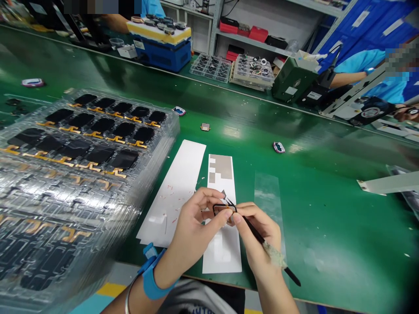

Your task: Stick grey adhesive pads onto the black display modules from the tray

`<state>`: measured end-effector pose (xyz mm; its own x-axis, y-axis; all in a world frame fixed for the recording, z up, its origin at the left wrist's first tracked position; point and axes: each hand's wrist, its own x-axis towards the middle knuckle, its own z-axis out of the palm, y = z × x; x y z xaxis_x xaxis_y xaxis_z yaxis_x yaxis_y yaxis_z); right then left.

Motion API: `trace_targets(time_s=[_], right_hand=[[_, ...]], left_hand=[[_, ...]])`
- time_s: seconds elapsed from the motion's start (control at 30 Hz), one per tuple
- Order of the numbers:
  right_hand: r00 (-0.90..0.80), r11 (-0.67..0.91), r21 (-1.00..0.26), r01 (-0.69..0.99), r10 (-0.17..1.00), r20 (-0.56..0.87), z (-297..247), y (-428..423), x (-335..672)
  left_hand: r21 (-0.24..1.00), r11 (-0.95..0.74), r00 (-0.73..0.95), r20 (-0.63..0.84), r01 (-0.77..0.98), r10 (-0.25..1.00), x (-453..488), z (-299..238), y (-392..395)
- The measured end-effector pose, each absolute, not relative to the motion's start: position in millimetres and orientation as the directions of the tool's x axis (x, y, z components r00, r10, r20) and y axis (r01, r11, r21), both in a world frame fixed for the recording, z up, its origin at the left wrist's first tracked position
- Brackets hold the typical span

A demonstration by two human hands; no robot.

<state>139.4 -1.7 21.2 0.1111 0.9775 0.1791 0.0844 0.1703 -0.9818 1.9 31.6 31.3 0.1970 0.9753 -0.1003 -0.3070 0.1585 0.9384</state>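
Observation:
My left hand (198,216) pinches a small black-rimmed screen part (220,208), tilted up above the worktop. Held in my right hand (260,229) is a pair of black tweezers (253,229), with pale tape wrapped near the rear end. The tweezer tips reach the top edge of the screen part, and a small dark piece shows beside them. My right thumb also touches the part's lower edge. Under both hands lies a white sheet (222,257) with grey adhesive patches (224,165) at its far end.
Stacked clear trays (160,152) of black screens with orange flex cables fill the left. White paper strips (175,187) and a clear film (267,192) flank the sheet. Small parts (205,127) are scattered beyond. Across the bench, co-workers in blue sit near a blue box (163,54).

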Motion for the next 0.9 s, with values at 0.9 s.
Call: trace_targets(time_s=[0.9], right_hand=[[0.064,-0.070,-0.994,-0.089,0.995,-0.076,26.0,5.4,143.0]], left_hand=[[0.948,0.251,0.339,-0.175,-0.196,0.924,-6.8,27.2,33.4]])
